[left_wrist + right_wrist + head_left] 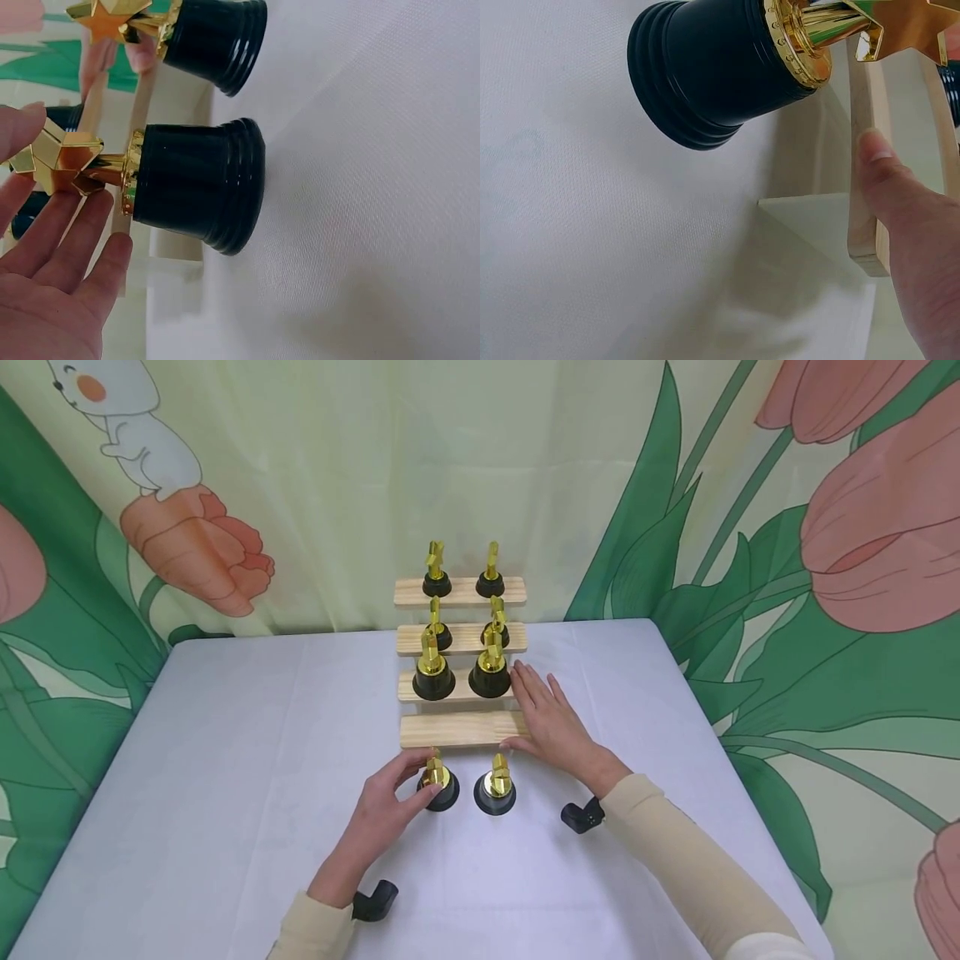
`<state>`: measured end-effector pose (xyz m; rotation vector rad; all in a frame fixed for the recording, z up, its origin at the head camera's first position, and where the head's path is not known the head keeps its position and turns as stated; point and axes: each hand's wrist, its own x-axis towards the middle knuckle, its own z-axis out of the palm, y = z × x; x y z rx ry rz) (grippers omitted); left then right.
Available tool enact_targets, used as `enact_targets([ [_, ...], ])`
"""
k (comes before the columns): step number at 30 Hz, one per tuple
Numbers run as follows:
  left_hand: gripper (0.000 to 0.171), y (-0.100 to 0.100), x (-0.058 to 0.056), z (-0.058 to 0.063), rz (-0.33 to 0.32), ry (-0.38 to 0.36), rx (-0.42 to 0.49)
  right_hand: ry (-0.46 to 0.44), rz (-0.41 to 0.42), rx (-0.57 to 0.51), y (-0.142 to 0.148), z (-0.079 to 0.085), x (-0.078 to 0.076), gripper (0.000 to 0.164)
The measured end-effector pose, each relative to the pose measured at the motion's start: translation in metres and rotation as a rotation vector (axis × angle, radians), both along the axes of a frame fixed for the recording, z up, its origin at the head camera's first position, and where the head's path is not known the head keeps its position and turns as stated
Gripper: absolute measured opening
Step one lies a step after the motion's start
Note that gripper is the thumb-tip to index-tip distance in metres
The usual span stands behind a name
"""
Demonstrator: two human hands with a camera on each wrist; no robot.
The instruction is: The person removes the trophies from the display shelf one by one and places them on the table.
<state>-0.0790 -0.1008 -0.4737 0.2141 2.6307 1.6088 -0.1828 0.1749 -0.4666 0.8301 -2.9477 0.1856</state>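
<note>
Two small star trophies with gold tops and black bases stand on the table in front of a stepped wooden rack [457, 729]. My left hand [378, 810] holds the left trophy [191, 184] by its gold star, thumb on one side and fingers on the other. The trophy's base is upright, right at the tablecloth. Beside it, the right trophy [495, 800] stands untouched. My right hand [558, 735] rests at the rack's right end with fingers straight, and its thumb [881, 169] lies on the front edge of the lowest step.
Pairs of similar trophies stand on the rack's upper three steps, such as one front trophy [490, 681] near my right fingertips. A white cloth [247, 777] covers the table. Behind it hangs a printed curtain [337, 485] with tulips and a cartoon animal.
</note>
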Motion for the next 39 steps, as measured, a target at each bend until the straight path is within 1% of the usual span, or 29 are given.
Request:
enact_targets([
  [6,0.044,-0.001,0.001,0.001,0.006,-0.001,0.017,-0.003,-0.007,-0.007,0.000,0.001,0.000,0.111],
  [11,0.045,-0.001,0.003,-0.001,-0.025,0.000,0.005,0.001,-0.001,-0.017,0.000,0.000,0.000,0.112],
  [19,0.050,-0.003,0.004,-0.002,-0.040,0.003,0.013,-0.021,-0.008,-0.018,0.000,0.001,-0.001,0.112],
  [23,0.054,-0.005,0.004,0.000,-0.065,0.000,0.008,-0.019,-0.008,-0.019,0.000,0.000,-0.001,0.113],
  [26,0.056,-0.009,0.003,0.003,-0.080,0.015,0.008,-0.022,-0.010,-0.022,0.000,0.000,-0.001,0.113],
  [28,0.056,-0.012,0.001,0.006,-0.080,0.025,0.006,-0.021,-0.010,-0.022,0.000,0.000,-0.001,0.113],
  [32,0.055,-0.016,-0.006,0.014,-0.060,0.050,0.002,-0.013,-0.006,-0.026,-0.001,0.000,-0.001,0.114],
  [36,0.053,-0.019,-0.015,0.022,-0.036,0.092,-0.016,-0.007,-0.004,-0.030,-0.001,-0.001,-0.001,0.114],
  [39,0.048,-0.021,-0.023,0.029,-0.030,0.138,-0.026,-0.007,-0.005,-0.028,-0.001,-0.001,-0.001,0.114],
])
